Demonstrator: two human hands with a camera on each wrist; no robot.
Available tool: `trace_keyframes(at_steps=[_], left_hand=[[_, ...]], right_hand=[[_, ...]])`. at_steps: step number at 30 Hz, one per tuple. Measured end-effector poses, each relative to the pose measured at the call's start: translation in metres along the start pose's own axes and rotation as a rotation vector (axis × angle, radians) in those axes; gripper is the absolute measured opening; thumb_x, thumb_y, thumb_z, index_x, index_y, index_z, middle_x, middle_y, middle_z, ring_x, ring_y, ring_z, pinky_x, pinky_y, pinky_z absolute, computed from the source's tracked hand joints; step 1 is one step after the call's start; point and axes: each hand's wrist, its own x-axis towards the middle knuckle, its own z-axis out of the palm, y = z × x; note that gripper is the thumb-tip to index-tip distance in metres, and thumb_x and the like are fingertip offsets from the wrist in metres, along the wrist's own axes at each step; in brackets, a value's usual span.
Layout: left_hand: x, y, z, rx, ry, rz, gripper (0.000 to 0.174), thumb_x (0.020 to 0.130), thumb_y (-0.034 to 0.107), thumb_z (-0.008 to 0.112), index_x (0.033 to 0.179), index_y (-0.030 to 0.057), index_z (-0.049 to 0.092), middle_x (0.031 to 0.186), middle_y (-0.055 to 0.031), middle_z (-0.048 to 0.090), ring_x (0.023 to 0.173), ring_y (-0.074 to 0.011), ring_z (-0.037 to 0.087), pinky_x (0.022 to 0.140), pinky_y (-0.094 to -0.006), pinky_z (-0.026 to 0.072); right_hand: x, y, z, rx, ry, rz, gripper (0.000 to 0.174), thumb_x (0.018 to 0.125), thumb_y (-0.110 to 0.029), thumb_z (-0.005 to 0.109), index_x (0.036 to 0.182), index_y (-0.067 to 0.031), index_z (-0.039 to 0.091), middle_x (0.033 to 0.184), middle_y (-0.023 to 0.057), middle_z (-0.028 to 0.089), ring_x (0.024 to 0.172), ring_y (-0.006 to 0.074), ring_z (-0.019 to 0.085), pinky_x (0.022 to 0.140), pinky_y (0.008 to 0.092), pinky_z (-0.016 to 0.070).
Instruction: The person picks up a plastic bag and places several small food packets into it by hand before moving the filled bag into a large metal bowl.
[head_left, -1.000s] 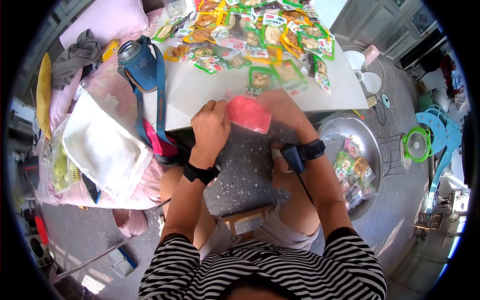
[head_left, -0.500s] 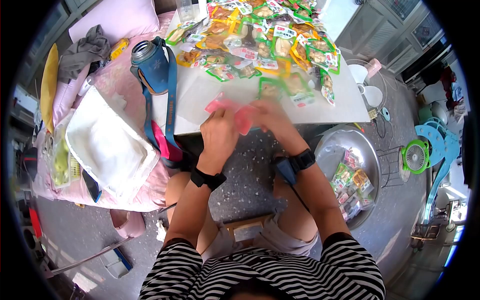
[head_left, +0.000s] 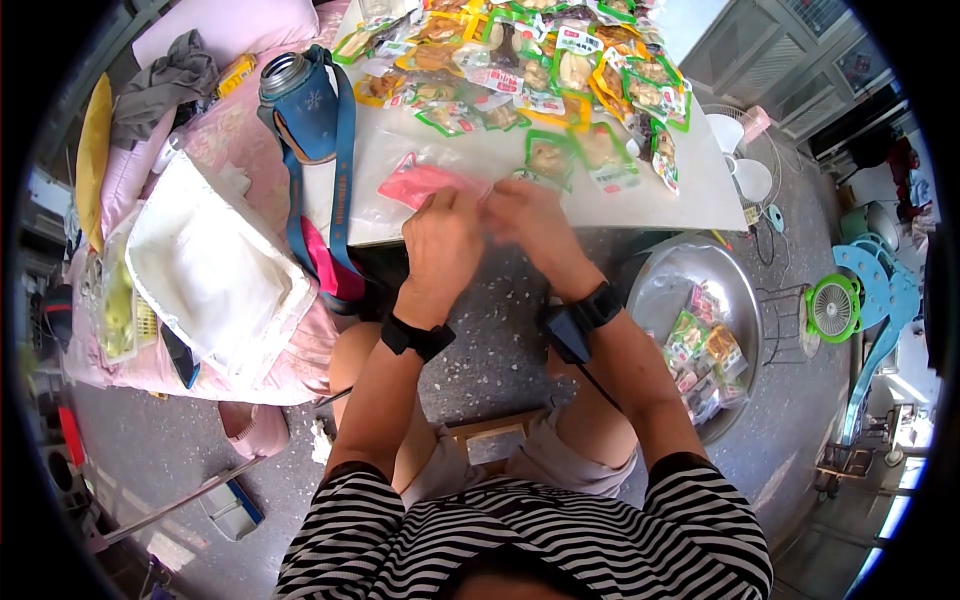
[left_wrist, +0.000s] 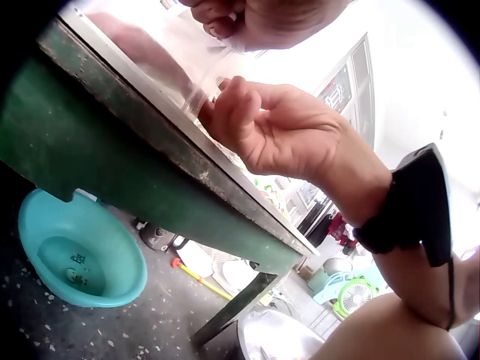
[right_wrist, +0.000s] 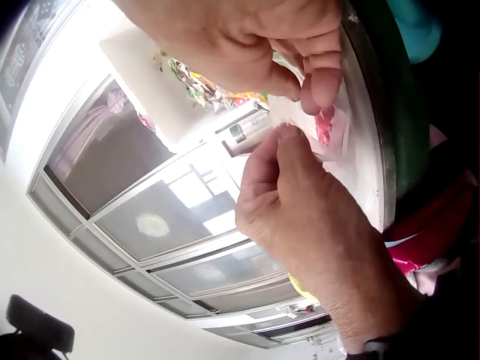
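A pink plastic bag (head_left: pixel 425 182) with clear parts lies low over the near edge of the white tabletop, partly hidden by the hands. My left hand (head_left: pixel 443 240) pinches it with curled fingers. Right against those fingertips, my right hand (head_left: pixel 535 225) is slightly blurred, its thumb and fingers closed on the clear edge. From the left wrist, see-through film (left_wrist: pixel 196 97) shows by the right hand's fingertips (left_wrist: pixel 232 105). In the right wrist view, pink plastic (right_wrist: pixel 324 127) shows below the right hand's fingers. Two green-edged food packets (head_left: pixel 548 158) lie just beyond the hands.
Many sealed food packets (head_left: pixel 500 60) cover the table's far part. A blue flask (head_left: pixel 300 105) with a strap stands at the left edge. Right of the knees, a metal basin (head_left: pixel 745 320) holds several packets. A white foam box lid (head_left: pixel 215 270) lies on the bed.
The pink bag has moved left from between the hands, turned flatter, and now shows over the tabletop. Both hands have come together at the fingertips.
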Motion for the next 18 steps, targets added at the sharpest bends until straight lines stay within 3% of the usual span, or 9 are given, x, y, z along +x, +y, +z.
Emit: trace_keyframes(at_steps=[3, 6, 9, 12, 13, 18], left_hand=[[0.001, 0.002, -0.002, -0.011, -0.011, -0.004, 0.011, 0.074, 0.001, 0.061, 0.085, 0.0035, 0.06, 0.074, -0.0131, 0.057, 0.068, -0.0342, 0.06, 0.058, -0.0431, 0.0475], [0.001, 0.005, -0.003, -0.04, 0.002, 0.012, 0.014, 0.075, 0.0, 0.06, 0.088, 0.0041, 0.062, 0.074, -0.0128, 0.058, 0.069, -0.0339, 0.061, 0.058, -0.0428, 0.0479], [0.0, 0.005, -0.002, -0.05, 0.006, 0.042, 0.016, 0.076, 0.0, 0.06, 0.091, 0.0038, 0.063, 0.076, -0.013, 0.06, 0.07, -0.0337, 0.061, 0.06, -0.0424, 0.0484], [-0.001, 0.005, -0.004, -0.032, -0.024, 0.053, 0.016, 0.076, 0.002, 0.06, 0.091, 0.002, 0.062, 0.079, -0.0141, 0.06, 0.074, -0.0335, 0.062, 0.062, -0.0422, 0.0493], [-0.001, 0.006, -0.005, -0.051, -0.023, 0.049, 0.016, 0.076, 0.001, 0.06, 0.092, 0.0015, 0.062, 0.08, -0.0144, 0.061, 0.073, -0.0337, 0.062, 0.062, -0.0417, 0.0494], [0.001, 0.003, 0.001, -0.05, 0.055, 0.104, 0.013, 0.076, -0.002, 0.061, 0.088, 0.002, 0.064, 0.073, -0.0147, 0.06, 0.062, -0.0351, 0.059, 0.055, -0.0416, 0.046]], right_hand=[[-0.002, 0.005, 0.005, 0.099, 0.02, 0.005, 0.018, 0.087, -0.013, 0.062, 0.097, 0.0021, 0.063, 0.085, 0.0092, 0.068, 0.068, 0.0141, 0.065, 0.05, 0.0229, 0.0501], [0.002, 0.005, 0.005, -0.114, -0.083, 0.042, 0.014, 0.087, -0.012, 0.062, 0.089, 0.0018, 0.065, 0.076, 0.0073, 0.067, 0.058, 0.012, 0.063, 0.043, 0.0221, 0.0458], [0.013, 0.016, 0.008, -0.177, -0.058, -0.147, 0.012, 0.087, -0.01, 0.062, 0.086, 0.0014, 0.066, 0.069, 0.005, 0.065, 0.05, 0.0099, 0.059, 0.038, 0.0227, 0.0425], [0.02, 0.011, 0.019, -0.054, 0.006, -0.219, 0.008, 0.086, -0.006, 0.06, 0.086, 0.0008, 0.066, 0.068, 0.0038, 0.064, 0.049, 0.0089, 0.058, 0.037, 0.0228, 0.0418], [0.016, 0.004, 0.025, 0.041, 0.045, -0.199, 0.012, 0.083, 0.001, 0.055, 0.086, 0.0005, 0.066, 0.07, 0.0043, 0.064, 0.054, 0.0087, 0.059, 0.041, 0.0218, 0.0434], [0.048, 0.037, 0.032, 0.254, 0.079, -0.336, 0.016, 0.081, 0.005, 0.049, 0.085, 0.0005, 0.063, 0.074, 0.0033, 0.062, 0.056, 0.0081, 0.054, 0.046, 0.0233, 0.041]])
